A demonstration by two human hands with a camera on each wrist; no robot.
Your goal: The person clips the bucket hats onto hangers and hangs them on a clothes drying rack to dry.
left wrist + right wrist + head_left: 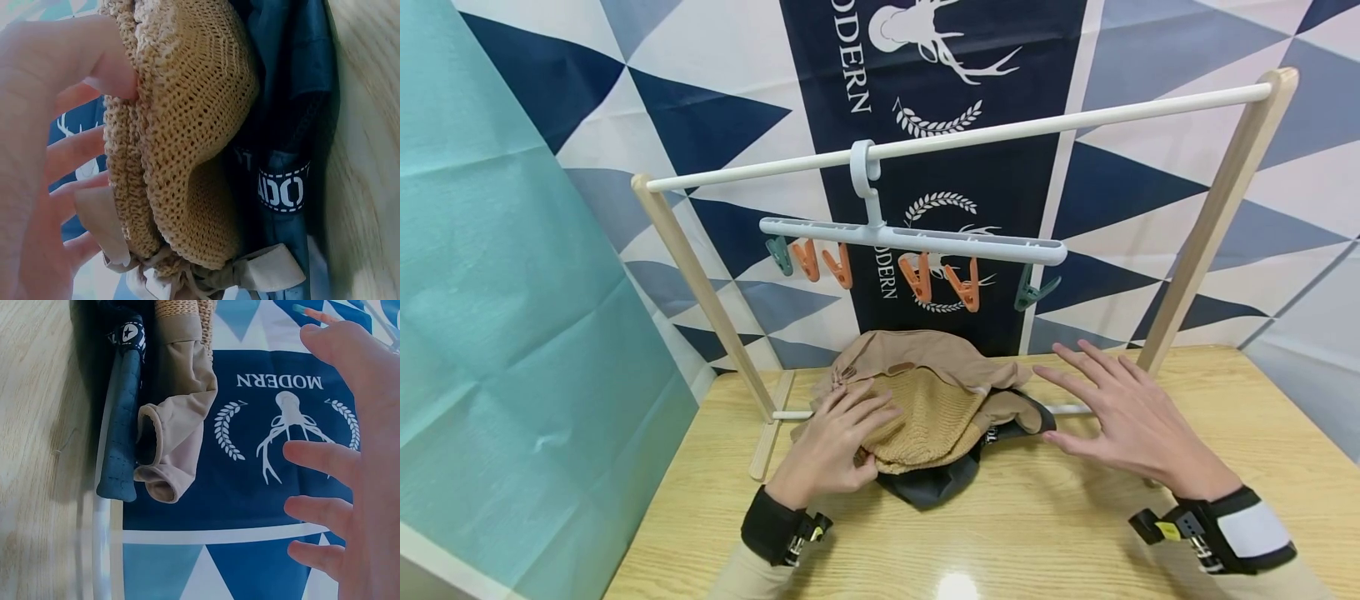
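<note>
A tan knit garment (936, 417) lies on top of a small clothes pile, over a khaki cloth garment (917, 343) and a dark garment (928, 490) with white lettering. My left hand (831, 442) holds the knit at its left side. In the left wrist view the thumb lies at the ribbed edge of the knit (194, 81), with the fingers behind it. My right hand (1131, 425) hovers just right of the pile, fingers spread and holding nothing. The right wrist view shows khaki tube ends (178, 456) beside a dark sleeve-like end (122, 437).
A wooden-ended rack with a white top bar (1075, 122) stands over the pile. From it hangs a pale blue hanger (917, 239) with orange clips (917, 275) and green clips (1033, 287). Patterned cloth (715, 108) covers the wall behind the wooden table (1022, 542).
</note>
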